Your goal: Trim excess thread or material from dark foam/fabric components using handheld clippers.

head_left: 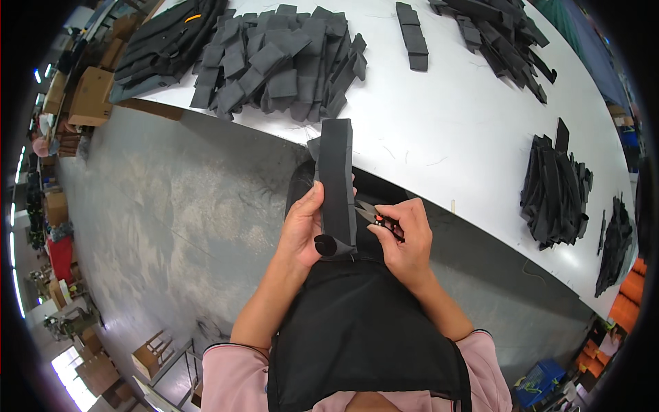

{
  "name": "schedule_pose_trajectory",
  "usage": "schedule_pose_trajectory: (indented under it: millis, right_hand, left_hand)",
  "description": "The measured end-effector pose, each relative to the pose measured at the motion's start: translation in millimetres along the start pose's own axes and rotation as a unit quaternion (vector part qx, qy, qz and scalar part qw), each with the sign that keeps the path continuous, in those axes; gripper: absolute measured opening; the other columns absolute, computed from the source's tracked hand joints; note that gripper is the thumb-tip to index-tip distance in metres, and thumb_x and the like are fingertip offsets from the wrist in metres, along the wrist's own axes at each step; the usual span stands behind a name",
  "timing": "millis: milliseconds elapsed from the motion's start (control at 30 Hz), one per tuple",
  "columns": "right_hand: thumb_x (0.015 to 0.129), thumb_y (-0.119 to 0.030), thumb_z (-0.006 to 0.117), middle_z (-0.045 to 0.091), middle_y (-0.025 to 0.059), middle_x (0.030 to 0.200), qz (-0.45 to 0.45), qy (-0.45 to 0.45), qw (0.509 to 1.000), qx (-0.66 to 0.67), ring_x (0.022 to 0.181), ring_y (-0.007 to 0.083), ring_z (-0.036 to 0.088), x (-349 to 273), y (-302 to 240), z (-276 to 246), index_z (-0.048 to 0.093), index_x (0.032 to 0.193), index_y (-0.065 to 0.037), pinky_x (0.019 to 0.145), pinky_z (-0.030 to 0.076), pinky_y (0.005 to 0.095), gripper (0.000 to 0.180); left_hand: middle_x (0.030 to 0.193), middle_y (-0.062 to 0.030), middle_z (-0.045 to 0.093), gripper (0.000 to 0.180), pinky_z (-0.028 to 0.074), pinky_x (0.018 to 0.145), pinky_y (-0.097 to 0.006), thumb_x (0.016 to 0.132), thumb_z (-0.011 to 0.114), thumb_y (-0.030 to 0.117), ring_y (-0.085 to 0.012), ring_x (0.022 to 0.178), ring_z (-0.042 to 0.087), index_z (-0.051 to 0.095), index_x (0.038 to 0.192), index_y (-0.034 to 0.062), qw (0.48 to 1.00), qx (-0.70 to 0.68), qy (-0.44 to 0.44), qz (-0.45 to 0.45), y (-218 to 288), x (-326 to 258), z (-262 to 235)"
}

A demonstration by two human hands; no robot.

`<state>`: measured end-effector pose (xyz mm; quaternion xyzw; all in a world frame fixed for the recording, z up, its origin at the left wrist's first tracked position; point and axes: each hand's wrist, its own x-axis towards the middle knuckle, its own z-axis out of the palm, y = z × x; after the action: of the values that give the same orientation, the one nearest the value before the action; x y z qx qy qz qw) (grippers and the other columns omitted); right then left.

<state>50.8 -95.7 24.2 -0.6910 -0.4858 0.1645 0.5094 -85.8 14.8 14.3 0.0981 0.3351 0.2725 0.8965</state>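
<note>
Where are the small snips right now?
In the head view, the snips are in the right hand, their blades close by the right edge of the dark fabric strip.

Fabric strip in the left hand, thread snips in the right hand just right of it, table beyond, on it from left to right a bag, heap of fabric pieces, lone strip, strip bundle, cardboard box left of the table.

Workshop, thread snips, fabric heaps, apparently cartons
</note>
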Motion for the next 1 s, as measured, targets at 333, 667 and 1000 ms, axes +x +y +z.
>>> schedule_pose_trajectory:
  millis: [333, 667, 1000]
  right_hand:
    - [0.069, 0.003, 0.071, 0.053, 0.0084, 0.080, -0.022, 0.005, 1.000, -0.004, 0.063, 0.0201, 0.055, 1.8, 0.8, -3.2, 0.063, 0.092, -0.002, 0.054, 0.047, 0.0279, 0.024]
    - [0.068, 0.001, 0.073, 0.053, 0.0086, 0.080, -0.030, -0.018, 0.999, 0.016, 0.062, 0.0194, 0.055, 1.9, -0.5, -2.5, 0.063, 0.093, -0.002, 0.055, 0.047, 0.0276, 0.027]
    - [0.068, 0.000, 0.073, 0.054, 0.0079, 0.079, -0.023, -0.025, 0.999, 0.028, 0.061, 0.0194, 0.056, 1.2, -8.9, -4.9, 0.064, 0.092, -0.003, 0.052, 0.046, 0.0279, 0.026]
  left_hand:
    - [0.108, -0.0086, 0.063, 0.040, 0.055, 0.079, -0.029, 0.094, 0.053, 0.027, -0.0159, 0.096, 0.062, 0.052, 0.121, -0.0021, 0.999, 0.028, 0.038, -0.007, -2.1, -1.9, 3.4]
    - [0.107, -0.0073, 0.064, 0.032, 0.054, 0.075, -0.025, 0.094, 0.053, 0.026, -0.0117, 0.089, 0.062, 0.057, 0.115, 0.0009, 0.999, 0.023, -0.001, -0.048, -2.5, 1.2, -14.2]
    - [0.106, -0.0080, 0.064, 0.032, 0.055, 0.074, -0.026, 0.094, 0.052, 0.025, -0.0121, 0.088, 0.062, 0.057, 0.114, 0.0006, 0.998, 0.038, -0.001, -0.045, -4.8, -0.9, -10.0]
